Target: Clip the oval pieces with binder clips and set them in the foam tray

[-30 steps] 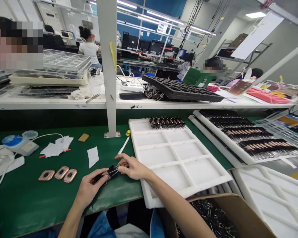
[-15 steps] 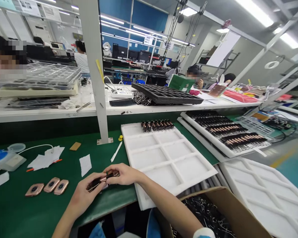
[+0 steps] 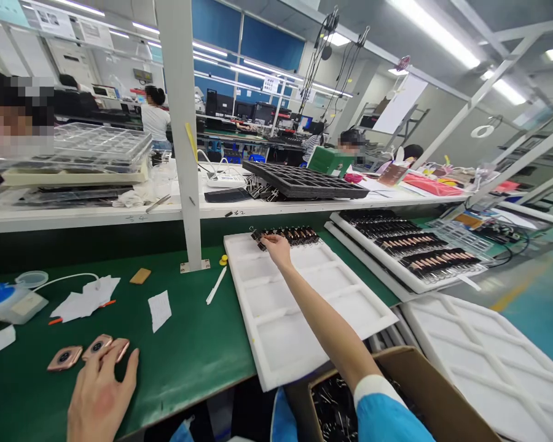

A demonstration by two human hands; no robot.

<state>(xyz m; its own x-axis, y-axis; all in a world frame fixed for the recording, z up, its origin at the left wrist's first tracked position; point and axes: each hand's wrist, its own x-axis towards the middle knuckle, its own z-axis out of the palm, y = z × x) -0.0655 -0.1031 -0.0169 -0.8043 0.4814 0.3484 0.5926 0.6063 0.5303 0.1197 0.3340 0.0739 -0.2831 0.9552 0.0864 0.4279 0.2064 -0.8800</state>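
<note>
Three rose-gold watch cases with round dark sensor backs lie on the green mat; the leftmost watch case [image 3: 65,358] is fully visible. My left hand [image 3: 100,387] is over the other two, fingers stretched onto them and thumb apart, partly hiding them. My right hand [image 3: 275,247] reaches to the far left compartment of the white foam tray [image 3: 276,319]. It pinches a watch case clamped with black binder clips [image 3: 258,236] at the left end of a row of clipped watch cases [image 3: 299,235]; its fingers partly cover the piece.
A cardboard box [image 3: 415,362] of binder clips stands at the bench front. Filled foam trays [image 3: 415,279] sit at right, another foam tray [image 3: 483,362] below. A white pen [image 3: 216,285], paper scraps [image 3: 159,310] and a metal post [image 3: 184,135] are nearby. Co-workers sit beyond.
My hands have parted. The right hand has carried the clipped watch case from the mat to the tray's far row; the left hand has moved left onto the loose watch cases.
</note>
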